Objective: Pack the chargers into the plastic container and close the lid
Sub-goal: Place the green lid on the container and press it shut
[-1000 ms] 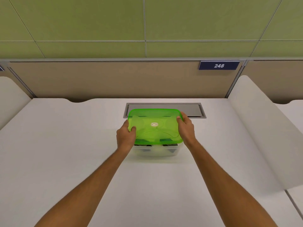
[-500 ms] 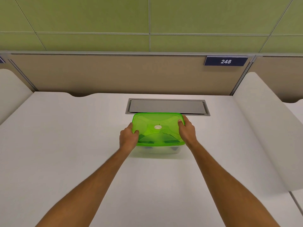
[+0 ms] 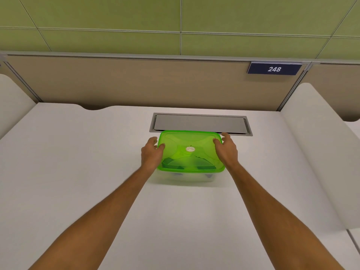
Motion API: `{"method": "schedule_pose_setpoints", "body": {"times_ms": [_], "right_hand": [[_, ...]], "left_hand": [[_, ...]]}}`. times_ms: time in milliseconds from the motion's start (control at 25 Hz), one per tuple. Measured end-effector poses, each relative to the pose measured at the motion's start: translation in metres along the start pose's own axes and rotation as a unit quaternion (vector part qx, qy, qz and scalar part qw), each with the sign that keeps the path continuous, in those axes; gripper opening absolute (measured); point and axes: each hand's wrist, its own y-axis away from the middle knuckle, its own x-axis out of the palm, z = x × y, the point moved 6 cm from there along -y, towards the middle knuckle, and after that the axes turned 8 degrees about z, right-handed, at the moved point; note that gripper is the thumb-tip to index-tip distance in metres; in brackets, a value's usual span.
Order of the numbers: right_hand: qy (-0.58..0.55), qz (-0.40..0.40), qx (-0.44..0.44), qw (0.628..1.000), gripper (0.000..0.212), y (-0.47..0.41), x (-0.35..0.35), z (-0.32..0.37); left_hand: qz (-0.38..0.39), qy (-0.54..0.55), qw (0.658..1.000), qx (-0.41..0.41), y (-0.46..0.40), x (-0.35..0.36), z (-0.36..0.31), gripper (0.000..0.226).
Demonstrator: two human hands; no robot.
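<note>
A dark blue plate (image 3: 274, 68) bearing the white number 248 is fixed to the beige partition (image 3: 136, 82) at the upper right. A small round white sticker (image 3: 190, 149) is seen at the middle of the green lid (image 3: 190, 151); its print is too small to be read.

The lid is laid on top of the clear plastic container (image 3: 187, 177), which is placed on the white desk (image 3: 78, 162) just in front of the grey cable hatch (image 3: 200, 124) — the lid's far edge overlaps the hatch's near frame in the view. Dark shapes, taken to be the chargers (image 3: 172, 166), are made out through the lid and the clear wall at the near side; their exact form cannot be told.

The left hand (image 3: 152, 153) is set against the lid's left edge, its thumb laid on the lid's top near the corner and its fingers spread loosely to the outside, not clenched. The right hand (image 3: 227, 151) is set against the right edge in the same way — thumb on the lid's top, fingers partly opened and curved past the far right corner. Whether either hand is pressed down or only rested on the lid cannot be told. Both bare forearms are stretched forward from the lower corners of the view and are angled inward toward the container, palms turned toward each other.
</note>
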Motion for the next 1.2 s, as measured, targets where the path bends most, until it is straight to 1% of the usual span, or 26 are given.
{"method": "schedule_pose_setpoints", "body": {"times_ms": [80,240,320,440,560,720,800,960,1120,1200], "right_hand": [[0.023,0.008,0.006,1.0,0.047,-0.009,0.001,0.007],[0.045,0.024,0.005,0.999,0.042,-0.025,0.007,0.019],[0.057,0.02,0.009,0.998,0.042,-0.03,0.008,0.02],[0.042,-0.006,0.025,0.999,0.041,-0.037,0.007,0.016],[0.005,-0.007,0.049,0.999,0.038,-0.044,0.009,0.008],[-0.029,-0.011,0.085,0.996,0.048,-0.05,0.01,-0.002],[-0.036,-0.013,0.096,0.995,0.047,-0.051,0.011,-0.005],[-0.019,-0.01,0.097,0.995,0.045,-0.054,0.015,-0.008],[-0.02,-0.012,0.092,0.995,0.038,-0.058,0.017,-0.01],[-0.048,-0.009,0.099,0.994,0.038,-0.059,0.016,-0.011]], "left_hand": [[0.022,0.036,0.999,-0.018,-0.012,0.003,-0.005,0.043],[0.076,0.025,0.996,-0.04,-0.038,0.012,-0.008,0.039],[0.083,0.045,0.994,-0.05,-0.049,0.015,-0.007,0.035],[0.057,0.085,0.993,-0.063,-0.06,0.017,-0.005,0.032],[0.028,0.108,0.991,-0.072,-0.064,0.018,-0.001,0.032],[0.008,0.121,0.99,-0.072,-0.069,0.02,0.003,0.031],[0.01,0.136,0.988,-0.078,-0.072,0.02,0.005,0.026],[-0.002,0.176,0.978,-0.107,-0.077,0.019,0.01,0.01],[-0.018,0.223,0.967,-0.124,-0.08,0.02,0.011,0.01],[-0.028,0.216,0.969,-0.115,-0.078,0.02,0.008,0.011]]}}
